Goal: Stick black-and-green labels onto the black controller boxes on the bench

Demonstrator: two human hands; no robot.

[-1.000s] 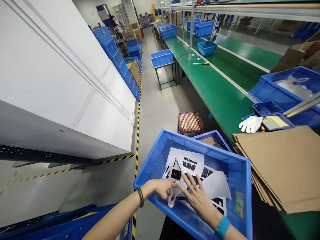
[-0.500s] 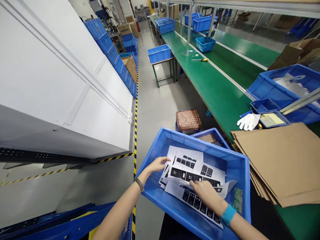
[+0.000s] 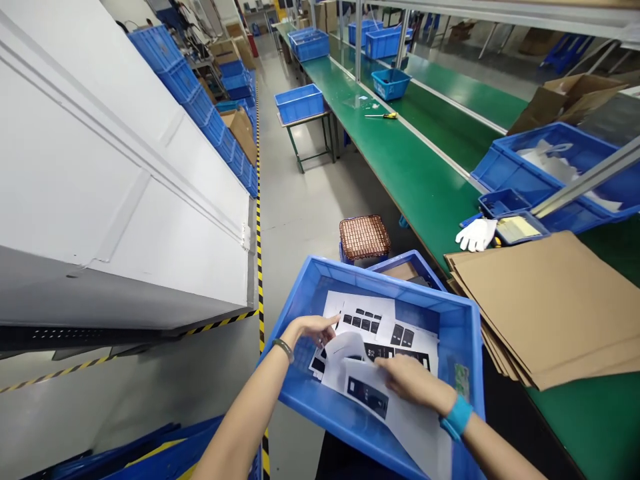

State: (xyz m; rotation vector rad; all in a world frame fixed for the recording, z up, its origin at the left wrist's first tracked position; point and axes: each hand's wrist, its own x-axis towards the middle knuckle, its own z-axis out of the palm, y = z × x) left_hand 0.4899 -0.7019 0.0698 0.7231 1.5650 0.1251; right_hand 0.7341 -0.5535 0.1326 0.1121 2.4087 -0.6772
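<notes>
A large blue plastic bin (image 3: 453, 310) holds several white paper sheets (image 3: 385, 310) printed with black rectangular panels. My right hand (image 3: 413, 381), with a teal band at the wrist, is closed on one printed sheet (image 3: 353, 383). That sheet is lifted and curls over, with one dark panel showing, and it covers part of the sheets below. At the left edge of the pile is my left hand (image 3: 316, 327), fingers apart and touching the paper; a bangle circles that wrist. A green circuit board (image 3: 461, 380) lies at the bin's right side.
Flat brown cardboard (image 3: 550, 300) lies on the green workbench (image 3: 415, 160) to the right, near a white glove (image 3: 477, 235). Beyond the bin stands a stool with a woven brown seat (image 3: 365, 237). A white cabinet (image 3: 125, 167) borders the aisle on the left.
My right hand has pulled the sheet up and toward me, so it now curls over the lower sheets. My left hand's fingers have bent down at the paper edge. The view has shifted slightly.
</notes>
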